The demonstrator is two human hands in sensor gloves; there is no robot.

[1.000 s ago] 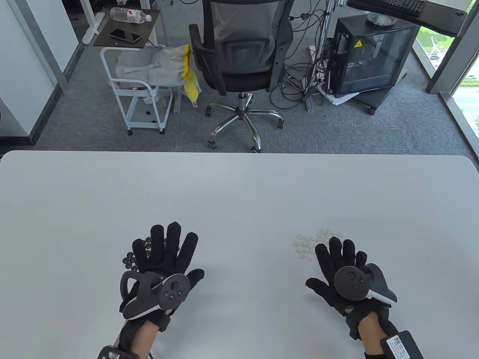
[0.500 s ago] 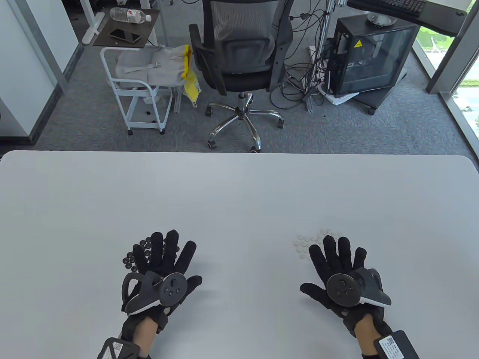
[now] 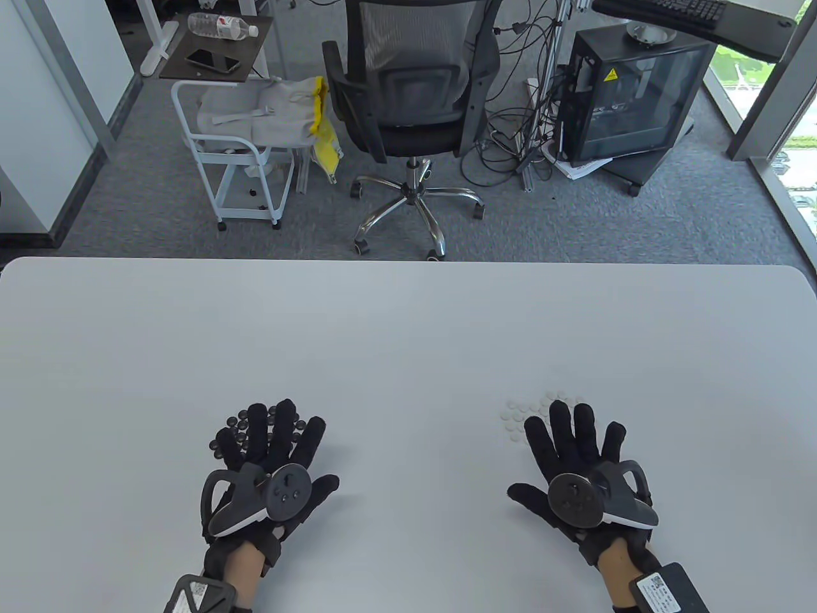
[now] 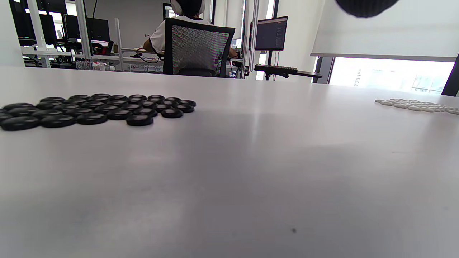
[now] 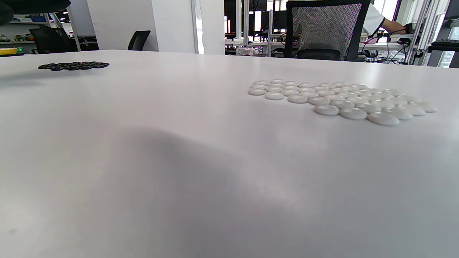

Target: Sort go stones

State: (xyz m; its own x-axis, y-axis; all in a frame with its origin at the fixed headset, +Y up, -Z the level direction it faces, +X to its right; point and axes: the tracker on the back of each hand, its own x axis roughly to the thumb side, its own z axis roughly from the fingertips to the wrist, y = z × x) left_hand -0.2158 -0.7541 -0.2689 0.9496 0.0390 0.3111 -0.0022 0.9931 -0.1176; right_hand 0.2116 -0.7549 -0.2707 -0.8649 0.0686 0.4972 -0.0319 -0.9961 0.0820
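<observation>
A flat cluster of black Go stones [image 3: 237, 426] lies on the white table [image 3: 408, 332] at the near left. My left hand [image 3: 274, 437] is spread flat over it and hides part of it. The white stones [image 3: 516, 418] lie in a cluster at the near right, with my right hand [image 3: 571, 440] spread over their near side. Both hands hold nothing. In the left wrist view the black stones [image 4: 96, 109] sit ahead on the left and the white stones [image 4: 416, 105] far right. The right wrist view shows the white stones [image 5: 340, 100] close ahead and the black stones [image 5: 73, 65] far left.
Beyond the table's far edge [image 3: 408, 260] stand an office chair [image 3: 408, 96], a white cart [image 3: 236, 147] and a black computer case [image 3: 632, 96]. A seated person [image 4: 186, 21] is in the background.
Both hands have slid back a little toward the near edge, the right one also slightly leftward. More black stones now show past the left fingers. The stones have not moved.
</observation>
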